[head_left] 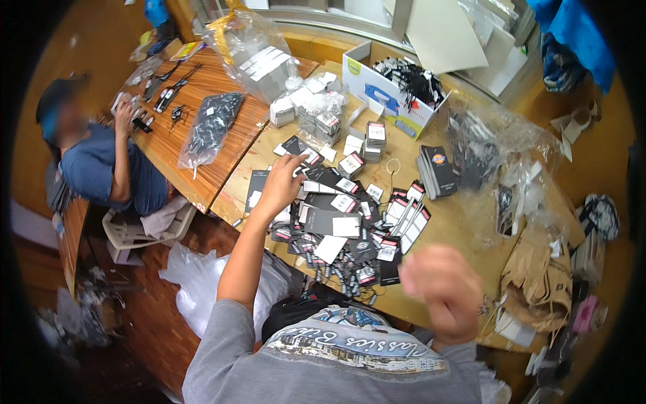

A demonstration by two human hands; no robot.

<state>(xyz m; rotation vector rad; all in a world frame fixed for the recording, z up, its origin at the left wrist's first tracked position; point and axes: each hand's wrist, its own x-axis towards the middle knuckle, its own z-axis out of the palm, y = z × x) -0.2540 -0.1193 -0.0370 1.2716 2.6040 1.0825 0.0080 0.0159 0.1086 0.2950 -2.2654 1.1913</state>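
Observation:
A heap of black and white hang tags (333,222) with short strings lies on the table in front of me. My left hand (285,180) is over the far left of that heap, its fingers apart and close to a black tag (293,145); I see nothing held in it. My right hand (444,286) is raised near the right edge of the heap, and motion smears its fingers, so whether it holds anything is unclear. Beyond the heap stand stacks of small white labelled cards (375,138). To the right is a stack of black tags (437,172).
A white box (387,101) of black strings stands at the back. Clear plastic bags (481,145) lie on the right, beside a brown paper bag (538,276). At the left table sits another person (114,161), near a bag of black items (212,124). White plastic sacks (202,289) lie below.

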